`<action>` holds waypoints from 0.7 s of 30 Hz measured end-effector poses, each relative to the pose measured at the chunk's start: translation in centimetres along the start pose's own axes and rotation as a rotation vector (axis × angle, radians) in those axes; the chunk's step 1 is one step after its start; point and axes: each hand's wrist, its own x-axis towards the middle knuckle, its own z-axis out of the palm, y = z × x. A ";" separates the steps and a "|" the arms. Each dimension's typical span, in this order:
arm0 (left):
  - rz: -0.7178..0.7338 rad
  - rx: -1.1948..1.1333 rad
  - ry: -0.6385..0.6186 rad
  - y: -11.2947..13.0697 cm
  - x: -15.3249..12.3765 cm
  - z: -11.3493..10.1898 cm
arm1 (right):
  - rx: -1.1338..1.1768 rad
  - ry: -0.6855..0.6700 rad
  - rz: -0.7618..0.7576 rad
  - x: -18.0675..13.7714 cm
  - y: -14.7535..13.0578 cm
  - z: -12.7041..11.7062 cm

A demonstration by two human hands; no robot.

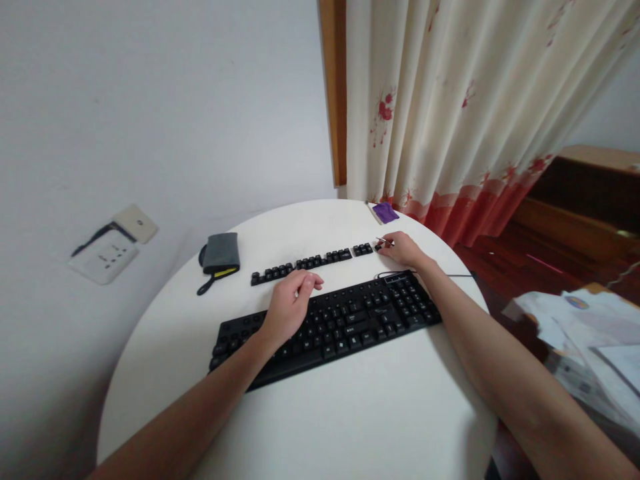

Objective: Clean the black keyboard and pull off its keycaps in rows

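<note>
A black keyboard [345,320] lies at a slant on the white round table [350,427], its top row bare of keycaps at least in part. Behind it runs a row of loose black keycaps [310,261]. My left hand [291,301] rests over the keyboard's upper left part, its fingers loosely curled in, with nothing visible in them. At the right end of the row, my right hand [403,249] pinches a thin metal tool [384,241]; its exact kind is too small to tell. Its fingertips are at a black keycap [378,247], which they partly hide.
On the left of the table sits a grey pouch [223,253] with a dark strap. A purple cloth [385,213] lies at the far edge. The keyboard's cable [455,275] runs off to the right. Papers [590,333] are stacked beyond the table's right edge.
</note>
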 end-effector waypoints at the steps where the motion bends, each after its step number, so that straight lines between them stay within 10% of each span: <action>1: -0.002 -0.001 0.000 0.0 0.0 0.0 | 0.000 -0.001 0.000 0.0 0.0 0.0; 21: 0.003 0.017 -0.007 0.1 0.0 -0.1 | 0.041 -0.008 0.011 -0.5 -0.6 -0.5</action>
